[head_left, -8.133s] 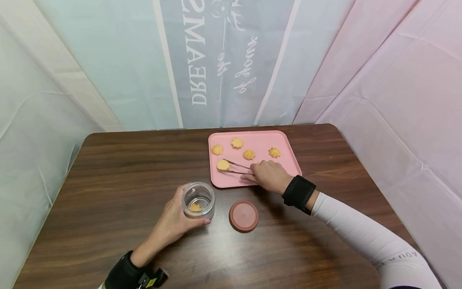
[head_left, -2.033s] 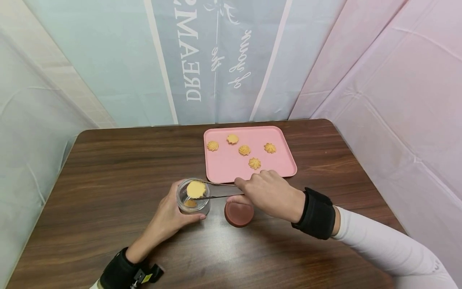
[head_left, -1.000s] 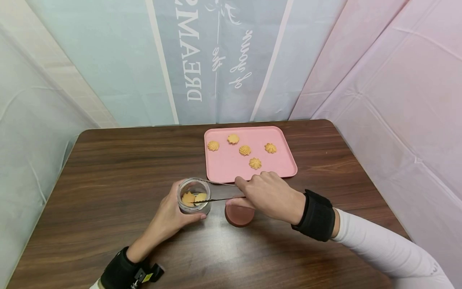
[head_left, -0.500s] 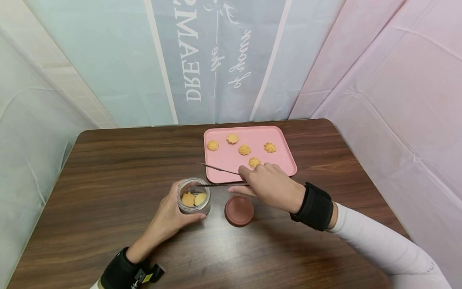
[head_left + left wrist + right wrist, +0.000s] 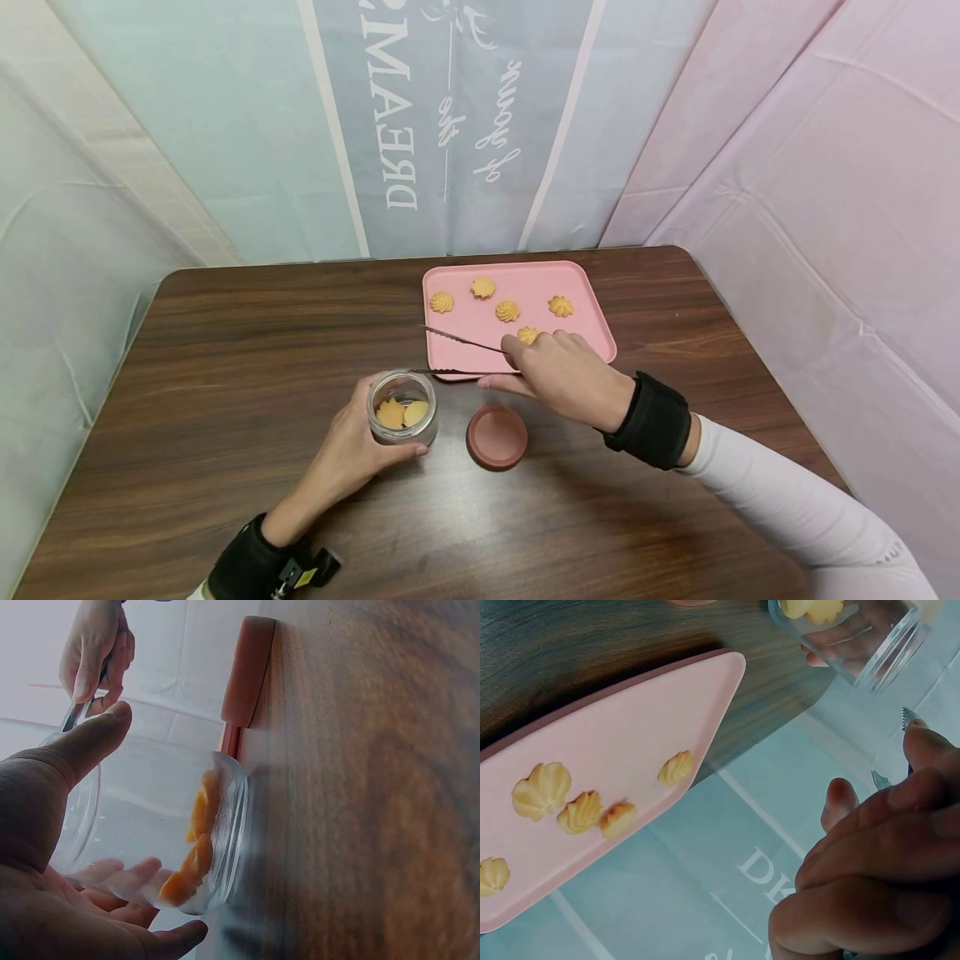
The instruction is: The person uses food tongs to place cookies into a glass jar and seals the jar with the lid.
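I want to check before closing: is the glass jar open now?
Open: the jar has no lid; the lid lies beside it.

Left hand (image 5: 352, 446): fingers and thumb curled round in a grip, palm facing inward, forearm running back toward the body, black wrist band. Right hand (image 5: 558, 375): raised, forward of the left, thumb and fingers pinched together, knuckles up. Right forearm in a white sleeve, black band at the wrist.

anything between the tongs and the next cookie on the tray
Nothing visible does. The tongs in the right hand hang open over the tray's near edge, and the nearest cookie lies bare beside the fingers. The left hand holds the jar off to the side.
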`<act>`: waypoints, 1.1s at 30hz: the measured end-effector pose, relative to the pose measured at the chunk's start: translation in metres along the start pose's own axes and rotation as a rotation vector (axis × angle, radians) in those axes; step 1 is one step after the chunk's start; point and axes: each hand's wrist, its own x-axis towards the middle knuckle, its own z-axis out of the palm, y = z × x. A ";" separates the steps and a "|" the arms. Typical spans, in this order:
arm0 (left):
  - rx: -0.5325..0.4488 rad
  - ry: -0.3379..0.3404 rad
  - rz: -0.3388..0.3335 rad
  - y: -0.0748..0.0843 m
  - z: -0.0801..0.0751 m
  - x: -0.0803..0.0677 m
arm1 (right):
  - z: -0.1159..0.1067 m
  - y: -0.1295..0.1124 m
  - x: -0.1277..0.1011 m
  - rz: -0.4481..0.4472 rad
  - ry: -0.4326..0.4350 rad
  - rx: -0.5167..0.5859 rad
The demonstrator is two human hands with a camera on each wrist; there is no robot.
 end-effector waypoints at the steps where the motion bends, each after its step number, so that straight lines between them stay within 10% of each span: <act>1: 0.001 0.000 -0.001 0.000 0.000 0.000 | 0.000 0.000 0.000 0.002 0.000 0.003; 33: 0.022 0.002 -0.014 0.002 -0.002 0.000 | 0.018 0.038 0.014 0.090 -0.013 0.005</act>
